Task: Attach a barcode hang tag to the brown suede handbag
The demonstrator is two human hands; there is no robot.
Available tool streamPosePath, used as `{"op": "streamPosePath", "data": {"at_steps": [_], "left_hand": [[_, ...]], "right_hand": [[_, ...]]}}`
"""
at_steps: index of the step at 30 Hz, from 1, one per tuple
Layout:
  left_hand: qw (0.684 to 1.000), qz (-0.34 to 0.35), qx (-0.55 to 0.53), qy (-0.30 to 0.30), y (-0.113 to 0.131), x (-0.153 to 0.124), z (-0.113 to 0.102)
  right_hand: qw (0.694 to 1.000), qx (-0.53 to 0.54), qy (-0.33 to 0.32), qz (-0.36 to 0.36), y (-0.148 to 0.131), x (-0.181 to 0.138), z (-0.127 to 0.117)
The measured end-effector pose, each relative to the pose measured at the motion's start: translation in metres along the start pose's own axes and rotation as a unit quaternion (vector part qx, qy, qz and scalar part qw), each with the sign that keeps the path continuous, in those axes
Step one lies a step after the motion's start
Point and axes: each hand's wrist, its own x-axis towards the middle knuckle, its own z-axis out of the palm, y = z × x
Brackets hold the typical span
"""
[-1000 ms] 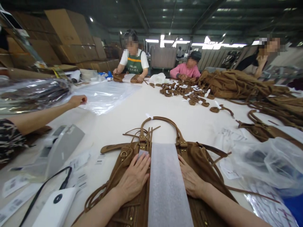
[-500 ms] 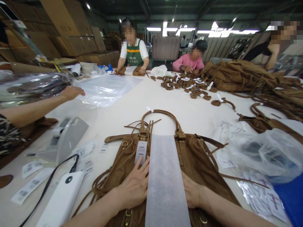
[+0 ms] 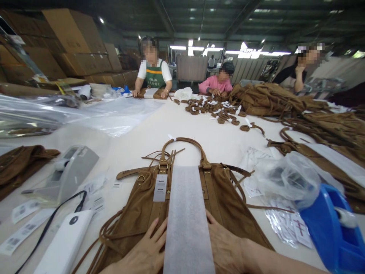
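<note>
- Near worktop edge: left hand (image 3: 144,253) & right hand (image 3: 225,249) lie flat, unclenched, on brown bag (image 3: 142,205) either side of white paper strip (image 3: 186,217).
- Risk: strip is loose, could skew w/ uneven press.
- Hang tag (image 3: 160,187) & cords may snag.

hands (image 3: 182,253) flat on handbag (image 3: 137,213) | paper strip (image 3: 186,213) between

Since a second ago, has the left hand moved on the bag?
Yes. The left hand slid toward the wearer, away from the handle buckle, uncovering the hang tag.
</note>
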Motion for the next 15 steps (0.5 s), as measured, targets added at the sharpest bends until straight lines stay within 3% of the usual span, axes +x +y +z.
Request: {"op": "streamPosePath", "data": {"at_steps": [3,7,11,15], "left_hand": [[0.998,0.016,0.053,0.033,0.01,-0.015,0.024],[0.99,-0.04,0.11,0.074,0.016,-0.013,0.051],[0.982,-0.034,0.162,0.092,0.015,-0.011,0.046],[0.959,0.013,0.247,0.141,0.014,-0.031,0.026]], "right_hand": [[0.999,-0.036,0.007,-0.008,-0.003,-0.018,0.01],[0.996,-0.09,0.023,-0.004,0.003,-0.022,0.03],[0.986,-0.152,0.062,-0.023,0.009,-0.021,0.039],[0.966,-0.243,0.085,-0.029,0.004,-0.045,0.044]]}}
